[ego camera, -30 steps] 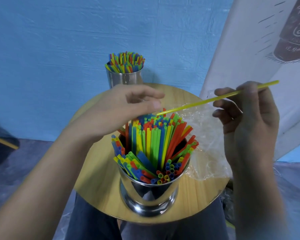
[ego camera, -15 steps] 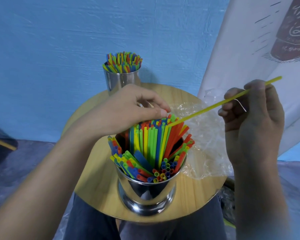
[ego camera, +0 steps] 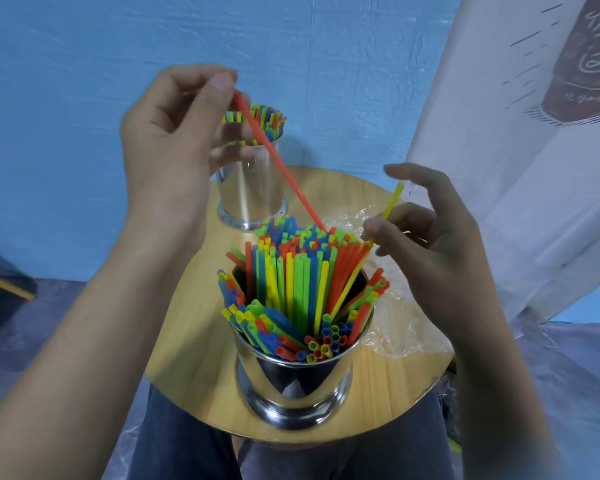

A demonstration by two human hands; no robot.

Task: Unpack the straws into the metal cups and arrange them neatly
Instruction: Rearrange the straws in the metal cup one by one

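Over the near cup, left hand pinches orange straw slanting up-left.

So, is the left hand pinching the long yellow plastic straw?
No, the left hand pinches a long orange plastic straw; the right hand holds the yellow straw.

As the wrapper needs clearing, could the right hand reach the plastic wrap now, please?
Probably yes: the plastic wrap lies on the table just under the right hand, nothing between, though that hand pinches a yellow straw.
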